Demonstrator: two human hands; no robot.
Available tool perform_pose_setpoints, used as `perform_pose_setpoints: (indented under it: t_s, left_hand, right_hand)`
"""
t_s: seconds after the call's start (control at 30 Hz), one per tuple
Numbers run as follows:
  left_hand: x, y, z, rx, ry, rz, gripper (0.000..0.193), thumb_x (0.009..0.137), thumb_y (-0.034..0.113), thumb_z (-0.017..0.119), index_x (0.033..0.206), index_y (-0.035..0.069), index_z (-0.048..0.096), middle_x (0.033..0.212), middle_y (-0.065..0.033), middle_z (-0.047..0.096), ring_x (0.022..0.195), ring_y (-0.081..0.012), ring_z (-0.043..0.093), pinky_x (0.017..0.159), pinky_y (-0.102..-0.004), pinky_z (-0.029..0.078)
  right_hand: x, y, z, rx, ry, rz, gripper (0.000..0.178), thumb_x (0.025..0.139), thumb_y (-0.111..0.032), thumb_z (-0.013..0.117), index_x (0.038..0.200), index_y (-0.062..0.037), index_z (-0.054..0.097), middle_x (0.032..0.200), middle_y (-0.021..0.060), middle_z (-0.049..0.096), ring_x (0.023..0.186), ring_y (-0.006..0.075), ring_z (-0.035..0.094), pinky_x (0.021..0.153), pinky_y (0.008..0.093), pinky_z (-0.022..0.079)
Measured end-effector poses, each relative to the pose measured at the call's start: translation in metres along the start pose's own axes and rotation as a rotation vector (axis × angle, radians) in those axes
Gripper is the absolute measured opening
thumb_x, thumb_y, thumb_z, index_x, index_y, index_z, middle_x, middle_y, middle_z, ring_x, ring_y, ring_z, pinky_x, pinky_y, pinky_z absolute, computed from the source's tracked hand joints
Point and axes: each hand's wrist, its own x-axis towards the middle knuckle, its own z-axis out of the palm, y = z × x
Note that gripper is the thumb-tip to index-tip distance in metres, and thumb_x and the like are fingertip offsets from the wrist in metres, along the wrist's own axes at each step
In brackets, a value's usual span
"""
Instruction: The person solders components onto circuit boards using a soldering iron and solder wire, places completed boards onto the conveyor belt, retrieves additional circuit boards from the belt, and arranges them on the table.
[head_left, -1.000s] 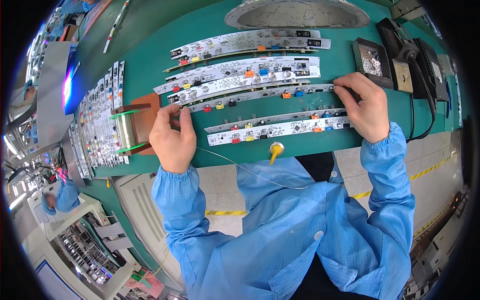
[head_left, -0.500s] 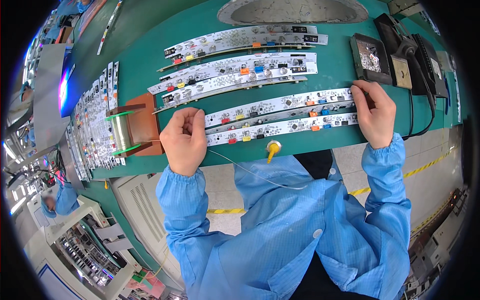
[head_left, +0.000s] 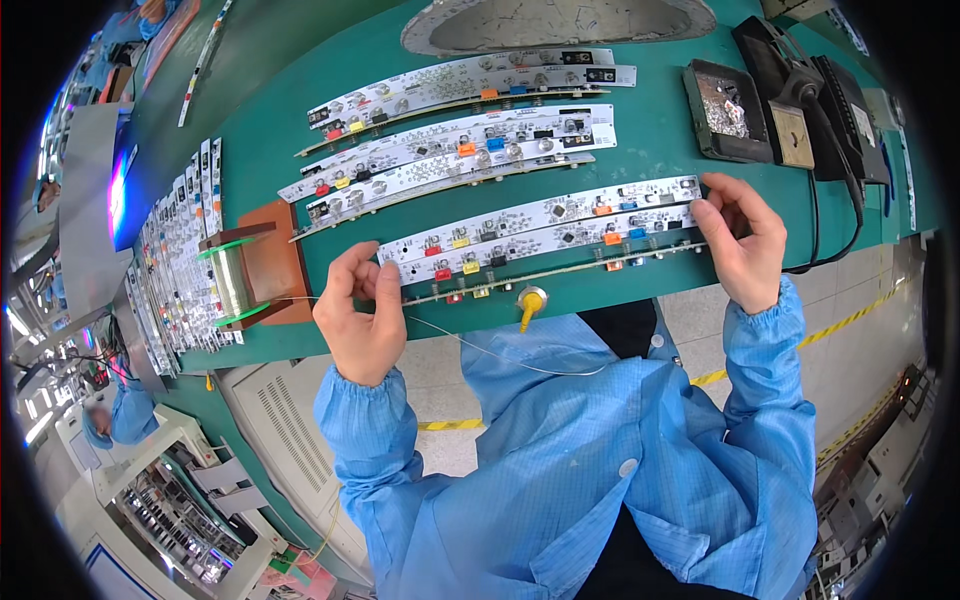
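Note:
Long white circuit board strips [head_left: 540, 241] lie lengthwise in front of me, with red, yellow, black, orange and blue connectors. Two of them show their component faces. The nearest strip [head_left: 560, 268] is tipped up so that mostly its thin edge shows, its connectors facing down toward me. My left hand [head_left: 360, 315] pinches the left ends of the strips between thumb and curled fingers. At the right ends, my right hand [head_left: 742, 240] grips with thumb and fingers, its thumb near the tipped strip. Just how many strips each hand grips is partly hidden by the fingers.
More circuit boards [head_left: 450, 150] lie behind on the green table [head_left: 660, 130]. A solder wire spool [head_left: 235, 280] on a brown stand is at left, beside many stacked strips [head_left: 175, 250]. A soldering station [head_left: 845, 120] and a black tray [head_left: 728, 110] stand right. A yellow-tipped fitting [head_left: 530, 303] sits at the front edge.
The nearest strip has tipped from face-up onto its edge, and the strip behind it now shows its face. Both hands stay at the ends. The whole view has shifted slightly.

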Motion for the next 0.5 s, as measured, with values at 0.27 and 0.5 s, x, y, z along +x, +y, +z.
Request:
perform_pose_setpoints:
  t_s: [0.27,0.5]
  left_hand:
    - [0.001,0.001,0.006,-0.016,0.029,-0.082,0.021,0.080,0.000,0.064,0.100,-0.003,0.058,0.067,-0.0031,0.057,0.056,-0.0055,0.050,0.052,-0.0199,0.043]
    - [-0.012,0.005,-0.013,0.191,0.066,0.325,0.021,0.069,-0.003,0.066,0.089,0.000,0.060,0.078,-0.0105,0.060,0.075,-0.0244,0.056,0.071,-0.0340,0.046]
  right_hand:
    - [0.000,0.000,0.008,-0.286,0.046,-0.124,0.024,0.080,-0.002,0.066,0.103,0.0029,0.060,0.073,-0.0002,0.050,0.059,0.0042,0.042,0.051,0.0178,0.033]
    - [-0.014,-0.003,-0.012,-0.261,0.014,-0.231,0.031,0.075,0.003,0.064,0.106,0.0027,0.059,0.081,0.0043,0.053,0.069,0.0110,0.046,0.060,0.0224,0.038]
